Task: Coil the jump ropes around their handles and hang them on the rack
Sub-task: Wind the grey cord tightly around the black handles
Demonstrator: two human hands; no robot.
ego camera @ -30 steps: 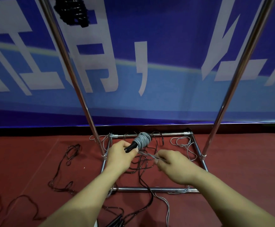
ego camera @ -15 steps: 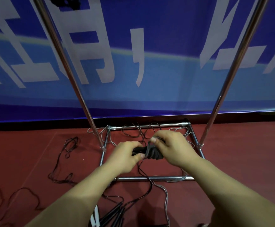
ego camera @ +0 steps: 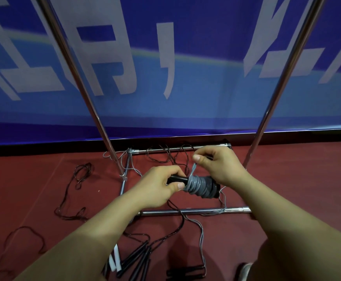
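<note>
1. Right now the left hand (ego camera: 155, 189) grips the black handles (ego camera: 176, 179) at frame centre, fingers curled round them, while the right hand (ego camera: 218, 167) pinches the grey rope (ego camera: 198, 185) just above its coil. If that pinch slackens, the turns could spring loose.
2. The rope's free tail (ego camera: 223, 199) drops over the rack (ego camera: 196, 211) base bar at lower centre; a hard pull could snag it there.
3. Loose ropes (ego camera: 80, 179) sprawl on the red floor at left, and spare handles (ego camera: 139, 258) lie at the bottom edge; the tail could tangle among them.
4. Uneven turns near the coil's right end could slide off before hanging.
</note>
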